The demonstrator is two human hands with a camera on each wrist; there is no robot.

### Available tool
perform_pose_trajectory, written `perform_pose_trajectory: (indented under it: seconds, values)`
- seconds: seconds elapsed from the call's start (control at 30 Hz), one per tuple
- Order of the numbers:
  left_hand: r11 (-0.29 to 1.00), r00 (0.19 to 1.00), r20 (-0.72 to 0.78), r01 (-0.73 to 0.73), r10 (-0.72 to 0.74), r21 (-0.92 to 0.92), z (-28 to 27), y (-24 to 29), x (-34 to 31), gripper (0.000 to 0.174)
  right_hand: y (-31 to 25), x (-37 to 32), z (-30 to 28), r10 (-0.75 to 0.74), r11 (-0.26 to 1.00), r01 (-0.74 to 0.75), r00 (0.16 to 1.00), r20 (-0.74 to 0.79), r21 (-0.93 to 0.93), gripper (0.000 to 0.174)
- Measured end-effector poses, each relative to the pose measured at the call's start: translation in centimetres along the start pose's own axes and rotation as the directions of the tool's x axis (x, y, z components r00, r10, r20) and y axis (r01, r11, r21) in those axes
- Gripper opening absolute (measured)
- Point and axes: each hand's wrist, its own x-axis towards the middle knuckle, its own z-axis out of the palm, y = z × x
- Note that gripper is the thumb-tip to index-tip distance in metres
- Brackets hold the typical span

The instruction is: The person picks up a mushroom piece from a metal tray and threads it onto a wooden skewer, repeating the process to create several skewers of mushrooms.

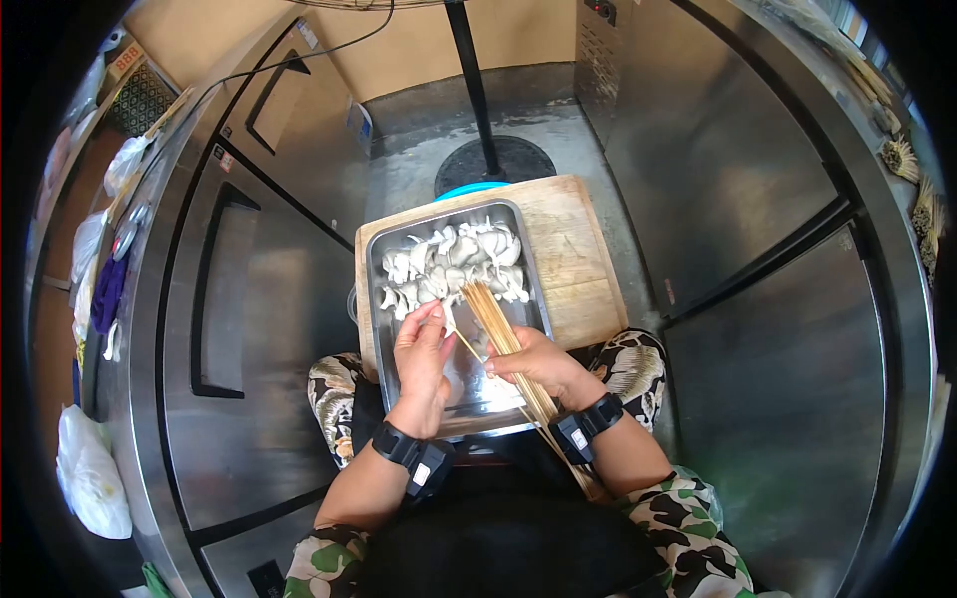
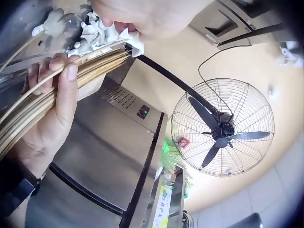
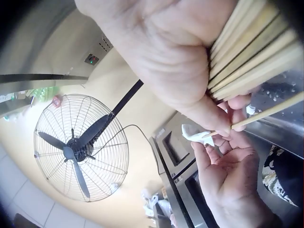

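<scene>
My left hand [image 1: 424, 361] pinches a white piece of oyster mushroom [image 3: 194, 134] at the tip of a single bamboo skewer [image 1: 465, 342]. That skewer slants down to my right hand [image 1: 546, 367], where thumb and fingertip hold it. The same right hand grips a thick bundle of bamboo skewers [image 1: 486, 314], whose ends point away over the tray. Both hands are above a metal tray [image 1: 532, 261]. Heaped in its far half are several pieces of grey-white oyster mushroom [image 1: 454, 254].
Under the tray lies a wooden board [image 1: 576, 264]. Steel cabinets stand close on the left [image 1: 269, 399] and right [image 1: 778, 399]. Beyond the board is the round black base [image 1: 533, 154] of a standing fan [image 2: 222, 128]. A white plastic bag [image 1: 92, 473] sits at far left.
</scene>
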Motion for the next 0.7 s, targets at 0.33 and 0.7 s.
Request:
perform_pose_trajectory:
  seconds: [0.33,0.7]
  values:
    - [0.999,0.998,-0.032,0.045,-0.046,-0.009,-0.2,-1.2,0.7,0.017,0.3,0.5,-0.1,0.000,0.999,-0.003,0.998,-0.057,-0.044,0.026]
    - [0.941,0.963,0.069,0.271,-0.262,-0.203,-0.8,-0.5,1.8,0.020,0.9,0.9,0.0,-0.023,0.994,0.020,0.999,-0.024,-0.109,0.038]
